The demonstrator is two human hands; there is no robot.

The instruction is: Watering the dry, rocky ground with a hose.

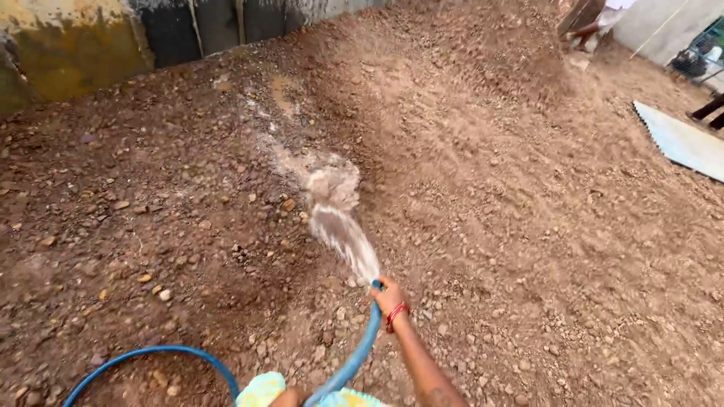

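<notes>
Right now your right hand (388,296) is clenched around the end of the blue hose (354,354), with the fingers wrapped over the mouth, which seems to be why the water (339,226) leaves as a flat, wide fan instead of a round stream. A red bangle sits on that wrist. The spray shoots up and away from you and lands on the stony brown soil (490,226), where a pale wet streak runs on toward the wall. You hold the hose low and pointed forward, so the fan reaches well ahead of you.

Your left hand (290,397) shows only as a sliver at the bottom edge, just beside the hose, and you cannot tell from this view whether it grips the hose or is loose. The rest of the hose curls back in a loop on the ground to your left, near your feet, where it could catch a step.

Around you, a dark stained wall (188,30) closes off the far side. A corrugated metal sheet (682,139) lies on the soil at the right, well apart from the spray. Another person's feet (584,34) stand at the top of the mound, far from the water.
</notes>
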